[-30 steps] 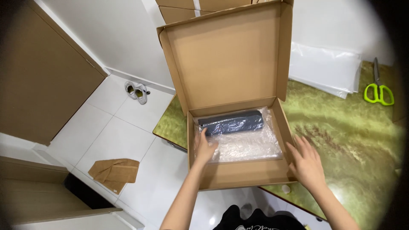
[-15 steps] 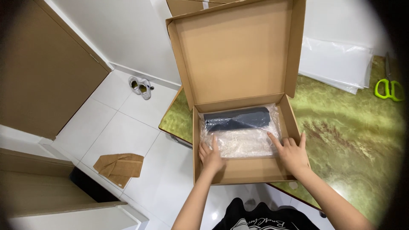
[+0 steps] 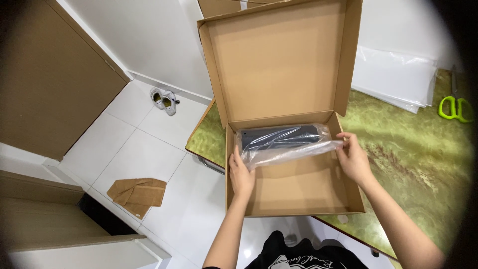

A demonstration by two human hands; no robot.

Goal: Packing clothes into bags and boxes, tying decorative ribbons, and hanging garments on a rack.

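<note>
Step in hand: by the look of it, folding or lifting the clear plastic bag (image 3: 284, 147) over the dark flat item (image 3: 279, 137) inside the open brown cardboard box (image 3: 279, 65).
Left hand (image 3: 241, 174): inside the box at its left wall, fingers closed on the bag's left end.
Right hand (image 3: 354, 158): at the right wall, pinching the bag's right edge between thumb and fingers.
Bag and item: at the far end of the box's tray, just under the raised lid; the near part of the tray is bare cardboard.
Next move: probably calls for both hands keeping an even grip so the slack film does not slip.
Surface: green marbled table (image 3: 413, 159), with green-handled scissors (image 3: 454, 104) and white plastic sheets (image 3: 398, 77).
Room: white tiled floor (image 3: 139, 154), a folded cardboard scrap (image 3: 137, 193), a pair of shoes (image 3: 164, 99).
</note>
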